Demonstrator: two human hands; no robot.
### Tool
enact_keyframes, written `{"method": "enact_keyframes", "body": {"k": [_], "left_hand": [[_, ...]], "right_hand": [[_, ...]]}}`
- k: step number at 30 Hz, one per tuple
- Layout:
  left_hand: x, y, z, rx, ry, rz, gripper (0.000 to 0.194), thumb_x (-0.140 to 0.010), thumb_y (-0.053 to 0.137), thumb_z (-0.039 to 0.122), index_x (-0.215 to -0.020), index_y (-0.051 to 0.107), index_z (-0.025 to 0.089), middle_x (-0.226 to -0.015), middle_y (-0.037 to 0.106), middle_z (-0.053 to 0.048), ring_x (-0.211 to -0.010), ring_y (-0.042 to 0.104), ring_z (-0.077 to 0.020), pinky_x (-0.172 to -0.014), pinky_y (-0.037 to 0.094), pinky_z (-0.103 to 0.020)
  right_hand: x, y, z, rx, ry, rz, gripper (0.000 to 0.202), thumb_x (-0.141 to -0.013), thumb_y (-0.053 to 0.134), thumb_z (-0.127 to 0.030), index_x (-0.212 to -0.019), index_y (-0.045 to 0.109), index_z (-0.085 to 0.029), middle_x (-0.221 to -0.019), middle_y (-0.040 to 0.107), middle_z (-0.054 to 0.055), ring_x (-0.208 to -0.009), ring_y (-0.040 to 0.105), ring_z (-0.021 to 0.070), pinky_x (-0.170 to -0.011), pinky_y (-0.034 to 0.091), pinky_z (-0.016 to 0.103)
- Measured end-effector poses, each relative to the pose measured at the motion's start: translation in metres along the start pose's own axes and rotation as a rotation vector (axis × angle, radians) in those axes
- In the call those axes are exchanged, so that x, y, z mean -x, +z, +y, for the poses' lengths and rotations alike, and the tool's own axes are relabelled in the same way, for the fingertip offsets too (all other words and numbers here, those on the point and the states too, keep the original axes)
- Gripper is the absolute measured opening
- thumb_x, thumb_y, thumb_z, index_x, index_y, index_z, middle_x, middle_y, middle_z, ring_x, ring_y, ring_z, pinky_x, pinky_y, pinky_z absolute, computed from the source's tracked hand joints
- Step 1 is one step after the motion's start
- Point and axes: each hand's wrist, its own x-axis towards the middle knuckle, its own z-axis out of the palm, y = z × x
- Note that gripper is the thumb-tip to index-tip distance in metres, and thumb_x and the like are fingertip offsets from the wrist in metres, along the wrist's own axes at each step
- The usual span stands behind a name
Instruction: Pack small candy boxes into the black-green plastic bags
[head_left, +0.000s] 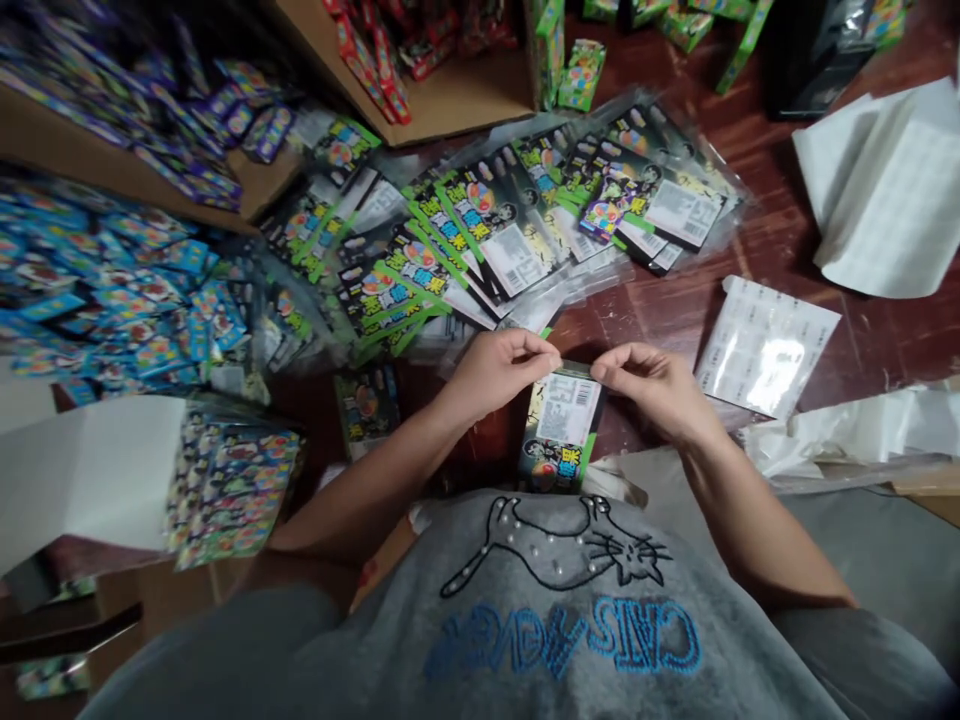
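Note:
A flat black-and-green candy packet with a white barcode label stands in front of my shirt, its printing upside down to me. At its far edge, my left hand pinches the left corner between thumb and finger. The right corner of that same edge is pinched by my right hand. Just beyond my hands lies a fanned pile of similar packets in clear sleeves, most showing white labels. Another dark packet lies left of my left forearm, partly hidden.
Blue packets heap up at the left. Cardboard boxes at the back hold purple packets and red packets. On the right are a sticker sheet, curled white paper and clear plastic.

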Motion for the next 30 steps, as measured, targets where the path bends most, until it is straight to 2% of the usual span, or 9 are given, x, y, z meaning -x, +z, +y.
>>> {"method": "enact_keyframes", "body": {"k": [4, 9, 12, 15, 17, 19, 21, 25, 30], "left_hand": [[0.000, -0.002, 0.001, 0.028, 0.006, -0.121, 0.020, -0.084, 0.082, 0.039, -0.094, 0.083, 0.021, -0.096, 0.084, -0.005, -0.085, 0.078, -0.0177, -0.084, 0.064, -0.035], [-0.006, 0.004, -0.004, 0.000, 0.090, -0.195, 0.018, -0.083, 0.084, 0.037, -0.091, 0.081, 0.021, -0.099, 0.085, -0.007, -0.087, 0.080, -0.0189, -0.084, 0.066, -0.034], [-0.025, 0.019, -0.001, -0.069, 0.152, -0.312, 0.016, -0.087, 0.080, 0.037, -0.090, 0.080, 0.021, -0.096, 0.084, -0.008, -0.086, 0.079, -0.0191, -0.081, 0.066, -0.033], [-0.045, 0.046, 0.011, -0.132, 0.237, -0.482, 0.013, -0.090, 0.075, 0.034, -0.090, 0.078, 0.021, -0.098, 0.083, -0.008, -0.089, 0.080, -0.0208, -0.084, 0.065, -0.037], [-0.056, 0.069, 0.022, -0.201, 0.334, -0.586, 0.010, -0.092, 0.072, 0.029, -0.088, 0.077, 0.021, -0.115, 0.082, -0.011, -0.109, 0.079, -0.0243, -0.094, 0.064, -0.041], [-0.066, 0.091, 0.032, -0.288, 0.426, -0.695, 0.010, -0.092, 0.069, 0.021, -0.085, 0.076, 0.020, -0.139, 0.075, -0.013, -0.137, 0.069, -0.0279, -0.107, 0.059, -0.043], [-0.074, 0.111, 0.039, -0.363, 0.457, -0.784, 0.009, -0.090, 0.069, 0.015, -0.084, 0.075, 0.018, -0.157, 0.064, -0.014, -0.149, 0.060, -0.0293, -0.112, 0.055, -0.043], [-0.085, 0.134, 0.042, -0.441, 0.394, -0.842, 0.006, -0.088, 0.073, 0.013, -0.084, 0.076, 0.016, -0.174, 0.043, -0.015, -0.139, 0.068, -0.0287, -0.109, 0.057, -0.040], [-0.087, 0.140, 0.042, -0.446, 0.363, -0.829, 0.009, -0.087, 0.071, 0.013, -0.083, 0.078, 0.017, -0.171, 0.048, -0.014, -0.140, 0.067, -0.0289, -0.104, 0.059, -0.039]], "right_hand": [[0.005, -0.008, 0.002, 0.076, -0.040, -0.042, 0.033, -0.086, 0.086, -0.055, -0.089, 0.083, -0.023, -0.091, 0.083, 0.003, -0.080, 0.074, 0.0170, -0.081, 0.062, 0.035], [0.022, -0.034, -0.006, 0.321, -0.330, -0.155, 0.030, -0.102, 0.068, -0.051, -0.105, 0.084, -0.026, -0.117, 0.083, 0.008, -0.111, 0.078, 0.0221, -0.100, 0.063, 0.043], [0.023, -0.093, -0.019, 0.577, -0.469, 0.078, 0.032, -0.104, 0.066, -0.048, -0.122, 0.081, -0.026, -0.126, 0.080, 0.010, -0.120, 0.075, 0.0246, -0.102, 0.063, 0.044], [0.014, -0.173, -0.031, 0.916, -0.413, 0.393, 0.045, -0.105, 0.061, -0.051, -0.137, 0.075, -0.022, -0.124, 0.079, 0.015, -0.104, 0.077, 0.0243, -0.085, 0.062, 0.038], [0.001, -0.215, -0.035, 1.084, -0.349, 0.326, 0.047, -0.106, 0.057, -0.051, -0.132, 0.078, -0.018, -0.120, 0.080, 0.017, -0.099, 0.077, 0.0241, -0.085, 0.060, 0.039], [-0.016, -0.238, -0.035, 1.179, -0.334, 0.191, 0.044, -0.106, 0.054, -0.045, -0.131, 0.078, -0.019, -0.121, 0.081, 0.016, -0.105, 0.076, 0.0282, -0.093, 0.060, 0.045], [-0.032, -0.245, -0.035, 1.232, -0.327, 0.082, 0.043, -0.103, 0.053, -0.037, -0.136, 0.075, -0.021, -0.124, 0.080, 0.014, -0.112, 0.075, 0.0321, -0.099, 0.059, 0.051], [-0.049, -0.242, -0.034, 1.257, -0.303, -0.022, 0.038, -0.097, 0.054, -0.032, -0.124, 0.079, -0.023, -0.121, 0.081, 0.013, -0.114, 0.074, 0.0339, -0.102, 0.057, 0.054], [-0.039, -0.231, -0.039, 1.285, -0.357, -0.002, 0.025, -0.099, 0.054, -0.033, -0.100, 0.078, -0.025, -0.101, 0.080, 0.011, -0.095, 0.072, 0.0308, -0.093, 0.055, 0.052]]}}
